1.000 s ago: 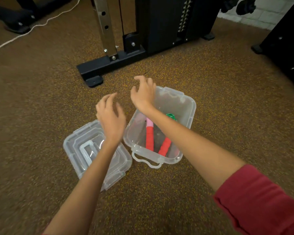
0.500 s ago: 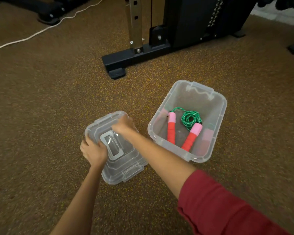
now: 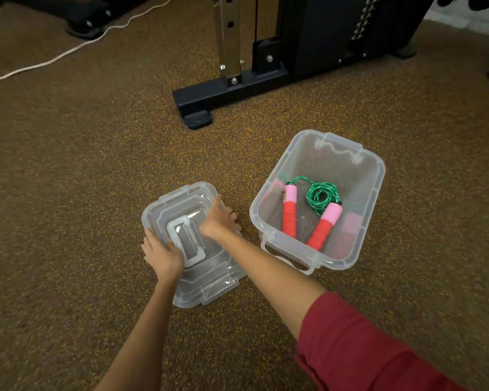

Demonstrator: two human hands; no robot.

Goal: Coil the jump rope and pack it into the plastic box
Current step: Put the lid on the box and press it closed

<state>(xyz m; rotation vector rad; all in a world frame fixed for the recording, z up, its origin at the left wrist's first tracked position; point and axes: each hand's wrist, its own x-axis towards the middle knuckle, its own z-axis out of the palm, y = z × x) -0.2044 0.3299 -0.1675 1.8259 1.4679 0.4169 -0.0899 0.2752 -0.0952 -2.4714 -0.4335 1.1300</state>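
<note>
The clear plastic box (image 3: pixel 374 176) stands open on the floor at right. Inside it lies the jump rope (image 3: pixel 322 194), its green cord coiled and its two red-and-pink handles side by side. The clear lid (image 3: pixel 209 280) lies flat on the floor to the box's left. My left hand (image 3: pixel 161 255) grips the lid's left edge. My right hand (image 3: pixel 216 218) grips the lid's right edge, fingers curled over the rim beside the floor.
A black gym machine base (image 3: pixel 223 94) with a steel upright stands just beyond the box and lid. A white cord (image 3: pixel 40 64) runs across the speckled brown floor at far left. Another black machine foot (image 3: pixel 82 21) sits at top left.
A second ago both hands hovered open above the box and lid. They dropped onto the lid and took hold of its two sides. The view has shifted so the box now sits further right.
</note>
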